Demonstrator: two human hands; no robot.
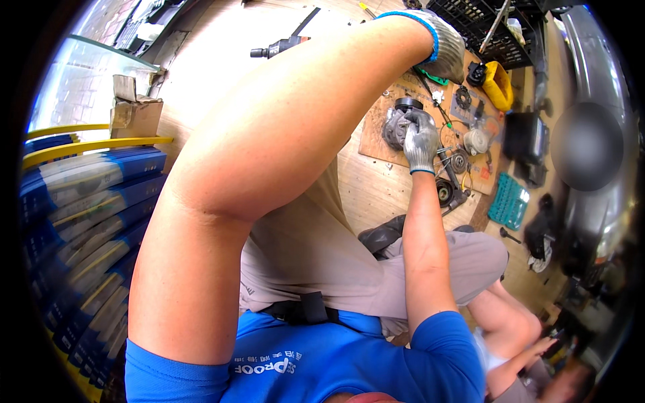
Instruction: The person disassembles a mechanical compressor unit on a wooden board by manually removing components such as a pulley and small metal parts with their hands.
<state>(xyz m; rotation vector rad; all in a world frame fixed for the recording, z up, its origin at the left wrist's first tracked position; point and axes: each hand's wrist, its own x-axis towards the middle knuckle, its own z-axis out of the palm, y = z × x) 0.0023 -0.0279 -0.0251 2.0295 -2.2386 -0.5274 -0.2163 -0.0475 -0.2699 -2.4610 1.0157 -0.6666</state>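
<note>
Head view: on the floor I see a wooden board, and beyond it a black crate. The left hand is near the crate, fingers hidden, so I can't tell their state. The right hand grips the metal part at the board's left side.

A pale, wood-grained floor runs through the room, washed almost white by bright light near the glass pane at upper left — brick-like paving shows beyond it. Along the left edge sit tight rows of blue packages with yellow rails across them, while a glossy grey surface, like a car's body, curves down the right.
</note>
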